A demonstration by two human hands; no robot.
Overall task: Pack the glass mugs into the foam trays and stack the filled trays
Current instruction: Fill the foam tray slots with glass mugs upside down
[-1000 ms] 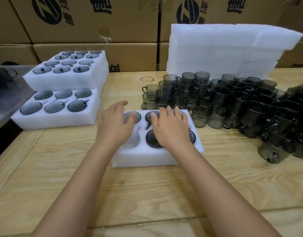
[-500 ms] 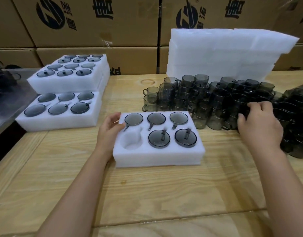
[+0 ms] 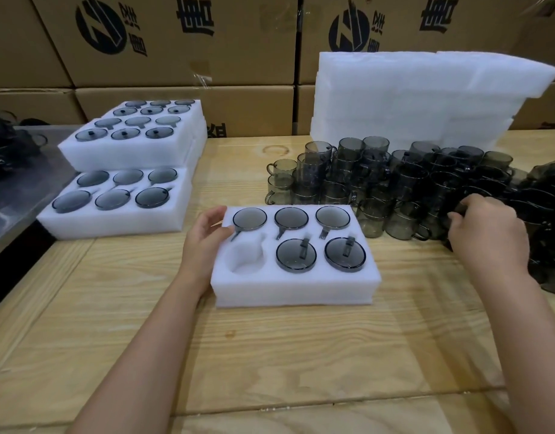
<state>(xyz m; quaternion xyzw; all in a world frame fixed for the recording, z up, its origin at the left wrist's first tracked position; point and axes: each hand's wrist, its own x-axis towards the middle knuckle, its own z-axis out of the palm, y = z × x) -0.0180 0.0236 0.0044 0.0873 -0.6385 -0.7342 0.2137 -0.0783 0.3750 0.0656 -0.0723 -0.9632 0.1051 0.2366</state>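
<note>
Foam tray: on the worktop, five seated mugs.
Left hand: I see it gripping the tray's left edge.
Right hand: right of the tray, reaching among loose mugs; grip hidden, I cannot tell.

Seeing only hands and forearms, all bare. Left hand: slim build, short nails, a pale nail edge just visible at one fingertip. Left forearm: bare along the full visible length, smooth and slender, tapers to a narrow wrist, widens toward the bottom edge. Right hand: seen from the back, knuckle bumps faintly visible, fingertips mostly hidden, so can't read the nails. Right forearm: bare too, same slim shape, cropped by the bottom-right corner. Both wrists bare. Looks stretched near the frame bottom from the wide lens.
</note>
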